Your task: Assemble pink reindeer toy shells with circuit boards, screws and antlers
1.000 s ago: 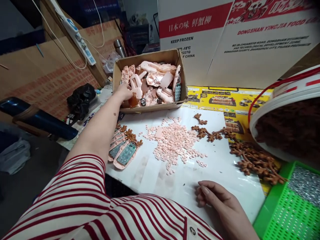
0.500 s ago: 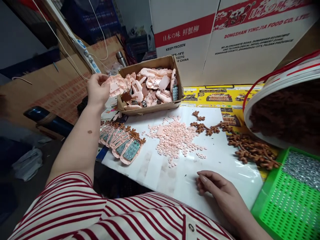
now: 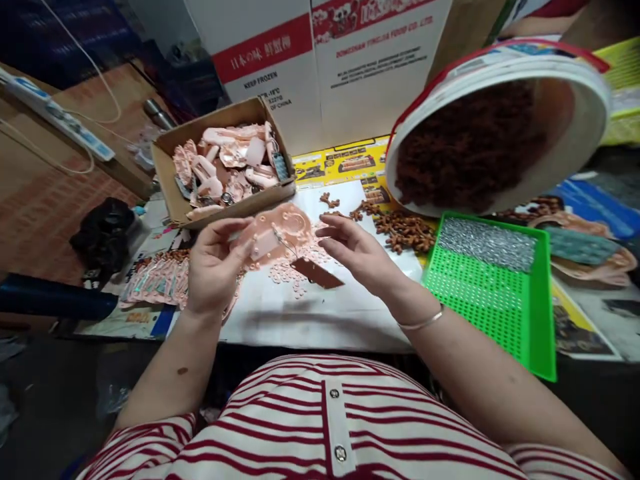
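One pink shell (image 3: 275,225): raised above the white sheet (image 3: 280,327), between the two hands, inner side showing.
Left hand (image 3: 214,267): pinches the shell's left end between thumb and fingers.
Right hand (image 3: 357,257): fingers loosely spread just right of the shell; whether a fingertip touches it, one cannot tell.
Brown board (image 3: 319,273): dangles on thin wires from the shell, on its near right side.
Small pink rings (image 3: 293,275): scattered on the sheet, partly hidden behind the shell and board.
Row of shells (image 3: 155,279): overlapping, left of the left hand.
Cardboard box (image 3: 164,180): far left, heaped with pink parts (image 3: 237,157).
Brown antler-like pieces (image 3: 407,232): piled beyond the right hand.
White bucket (image 3: 575,150): far right, lying tipped, brown pieces inside.
Green basket (image 3: 477,307): right, silver bits (image 3: 485,243) gathered at its far end.
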`<state>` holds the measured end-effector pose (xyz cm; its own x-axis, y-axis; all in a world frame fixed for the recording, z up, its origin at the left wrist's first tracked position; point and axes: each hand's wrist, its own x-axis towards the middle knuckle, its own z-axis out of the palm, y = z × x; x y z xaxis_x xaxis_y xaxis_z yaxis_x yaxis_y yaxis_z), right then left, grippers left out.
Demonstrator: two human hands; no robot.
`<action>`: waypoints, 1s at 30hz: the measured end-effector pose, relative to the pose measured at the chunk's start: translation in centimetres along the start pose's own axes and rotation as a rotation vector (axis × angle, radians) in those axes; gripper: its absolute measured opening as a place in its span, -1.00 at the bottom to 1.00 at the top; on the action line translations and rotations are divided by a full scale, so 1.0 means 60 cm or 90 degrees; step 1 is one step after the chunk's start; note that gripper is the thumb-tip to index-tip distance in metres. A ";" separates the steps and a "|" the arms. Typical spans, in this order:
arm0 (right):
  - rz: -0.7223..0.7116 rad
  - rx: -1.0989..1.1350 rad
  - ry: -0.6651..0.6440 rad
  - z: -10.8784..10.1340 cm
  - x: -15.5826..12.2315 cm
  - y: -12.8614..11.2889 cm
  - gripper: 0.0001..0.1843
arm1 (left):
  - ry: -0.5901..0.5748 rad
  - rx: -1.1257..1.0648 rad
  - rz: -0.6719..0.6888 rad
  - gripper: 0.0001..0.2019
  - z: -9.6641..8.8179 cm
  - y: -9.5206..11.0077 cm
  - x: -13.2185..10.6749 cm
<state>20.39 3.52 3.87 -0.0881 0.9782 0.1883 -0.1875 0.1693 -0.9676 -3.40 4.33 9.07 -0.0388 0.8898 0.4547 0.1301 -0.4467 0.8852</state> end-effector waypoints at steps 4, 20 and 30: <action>-0.016 -0.011 -0.053 -0.005 -0.021 -0.001 -0.51 | -0.150 -0.030 -0.170 -0.60 0.027 -0.014 -0.051; 0.382 0.316 -0.305 0.013 -0.122 0.075 -0.39 | -0.452 -0.236 -0.357 -0.55 0.004 0.018 -0.099; 0.319 0.270 -0.354 0.040 -0.142 0.071 -0.45 | -0.407 -0.148 -0.308 -0.58 -0.029 0.020 -0.091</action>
<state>17.99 -4.39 -1.45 -0.7037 0.7057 -0.0819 -0.3387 -0.4346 -0.8345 -4.74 -1.25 7.80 0.5416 0.8383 -0.0630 0.0334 0.0534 0.9980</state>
